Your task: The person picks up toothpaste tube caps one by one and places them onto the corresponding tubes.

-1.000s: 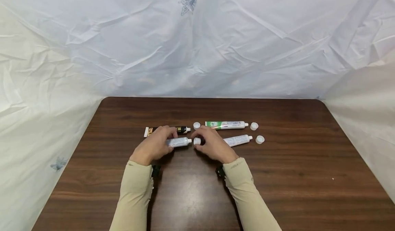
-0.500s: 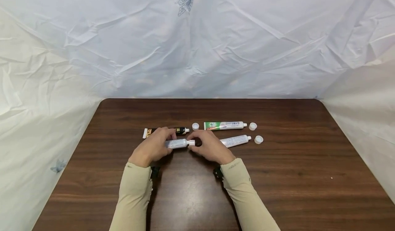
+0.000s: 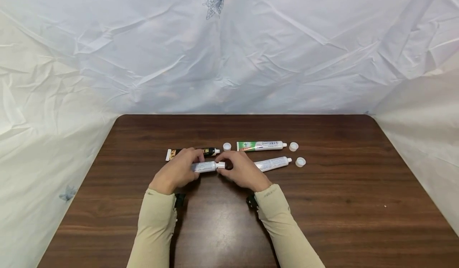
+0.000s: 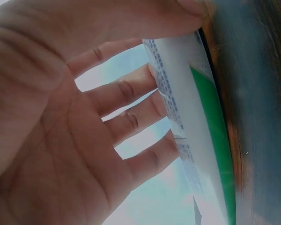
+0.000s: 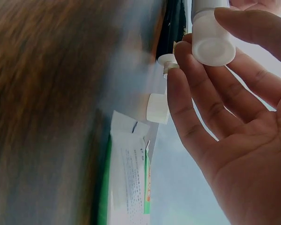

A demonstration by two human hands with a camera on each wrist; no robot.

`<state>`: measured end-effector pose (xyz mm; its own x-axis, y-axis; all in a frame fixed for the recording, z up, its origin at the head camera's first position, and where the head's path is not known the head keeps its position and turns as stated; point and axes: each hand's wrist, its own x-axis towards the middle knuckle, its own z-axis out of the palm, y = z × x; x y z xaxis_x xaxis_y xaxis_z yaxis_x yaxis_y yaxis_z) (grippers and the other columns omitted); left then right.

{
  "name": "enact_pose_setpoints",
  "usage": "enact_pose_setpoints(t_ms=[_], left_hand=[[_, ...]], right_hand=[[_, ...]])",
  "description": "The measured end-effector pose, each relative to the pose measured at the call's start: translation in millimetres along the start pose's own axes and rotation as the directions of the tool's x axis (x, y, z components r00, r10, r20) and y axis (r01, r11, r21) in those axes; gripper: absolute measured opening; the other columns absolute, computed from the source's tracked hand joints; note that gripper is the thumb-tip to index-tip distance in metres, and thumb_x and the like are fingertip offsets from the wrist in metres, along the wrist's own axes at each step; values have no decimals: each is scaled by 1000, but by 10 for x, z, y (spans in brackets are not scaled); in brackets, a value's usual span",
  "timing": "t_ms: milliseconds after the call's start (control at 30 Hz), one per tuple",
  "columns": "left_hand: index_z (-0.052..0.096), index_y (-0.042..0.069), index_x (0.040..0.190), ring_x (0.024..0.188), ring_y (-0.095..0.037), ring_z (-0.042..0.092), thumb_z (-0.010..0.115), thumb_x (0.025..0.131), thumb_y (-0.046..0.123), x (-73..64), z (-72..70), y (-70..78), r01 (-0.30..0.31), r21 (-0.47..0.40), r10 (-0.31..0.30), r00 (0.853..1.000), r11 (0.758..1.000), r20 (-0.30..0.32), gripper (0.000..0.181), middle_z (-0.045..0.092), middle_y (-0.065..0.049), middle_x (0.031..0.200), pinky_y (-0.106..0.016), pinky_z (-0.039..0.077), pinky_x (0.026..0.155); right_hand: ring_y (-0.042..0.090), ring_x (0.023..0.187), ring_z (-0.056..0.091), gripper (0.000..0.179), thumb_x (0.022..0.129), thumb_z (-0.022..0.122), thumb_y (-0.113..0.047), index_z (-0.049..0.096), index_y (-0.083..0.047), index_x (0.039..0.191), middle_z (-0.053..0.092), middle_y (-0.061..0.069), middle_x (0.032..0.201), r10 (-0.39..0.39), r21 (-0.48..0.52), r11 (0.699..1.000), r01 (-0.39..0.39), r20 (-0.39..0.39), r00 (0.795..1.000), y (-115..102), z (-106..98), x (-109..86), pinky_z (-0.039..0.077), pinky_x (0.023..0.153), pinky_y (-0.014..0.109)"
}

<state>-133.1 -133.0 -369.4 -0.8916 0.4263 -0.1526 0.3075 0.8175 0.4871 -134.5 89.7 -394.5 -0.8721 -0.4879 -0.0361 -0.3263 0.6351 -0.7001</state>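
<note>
My left hand grips a white toothpaste tube between thumb and fingers; the left wrist view shows a green stripe along the tube. At the tube's mouth my right hand pinches a white cap with thumb and fingers. In the right wrist view the cap sits in line with the tube, right against its end. Just behind the left hand lies a black toothpaste tube, partly covered by that hand, its nozzle bare. A white tube lies beside the right hand, its near end hidden.
A green-and-white toothpaste tube lies uncapped farther back. Loose white caps rest on the wooden table: one cap by the black tube, another cap and a third cap at the right. White cloth hangs behind the table.
My right hand has moved left with the cap, from just off the tube's nozzle onto it. The nozzle is now covered. My left hand keeps its grip on the tube.
</note>
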Motion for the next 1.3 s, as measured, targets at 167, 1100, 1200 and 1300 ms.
enact_pose_setpoints(t_ms=[167, 1100, 1200, 1300], left_hand=[[63, 16, 94, 97, -24, 54, 76, 84, 0, -3, -2, 2, -3, -1, 3, 1000, 1000, 0, 23, 61, -3, 98, -40, 47, 82], [63, 13, 91, 96, -27, 55, 75, 79, -6, -24, -42, 28, -52, 22, 53, 998, 998, -45, 26, 63, -5, 97, -41, 46, 83], [63, 13, 92, 96, -27, 55, 75, 80, -5, -32, -42, 33, -50, 23, 51, 998, 998, -44, 25, 63, -4, 97, -41, 46, 82], [63, 14, 92, 97, -26, 55, 76, 80, -4, -34, -37, 36, -45, 26, 47, 998, 999, -43, 25, 62, -4, 97, -40, 46, 82]], right_hand=[[9, 86, 63, 25, 97, 72, -23, 72, -19, 122, 72, -4, 114, 5, 3, 1000, -4, -16, 1000, 1, 2, -2, 52, 85, 35], [6, 87, 66, 24, 96, 73, -19, 73, -18, 120, 73, -5, 103, -13, 48, 999, 14, -40, 999, -35, 20, 19, 55, 80, 29], [7, 86, 65, 22, 96, 73, -22, 73, -18, 118, 72, -6, 99, 4, 43, 999, -2, -36, 999, -44, 14, 12, 49, 99, 38], [7, 87, 65, 20, 97, 72, -22, 74, -18, 116, 72, -6, 99, 5, 35, 999, -4, -35, 999, -50, 15, 6, 46, 103, 42]])
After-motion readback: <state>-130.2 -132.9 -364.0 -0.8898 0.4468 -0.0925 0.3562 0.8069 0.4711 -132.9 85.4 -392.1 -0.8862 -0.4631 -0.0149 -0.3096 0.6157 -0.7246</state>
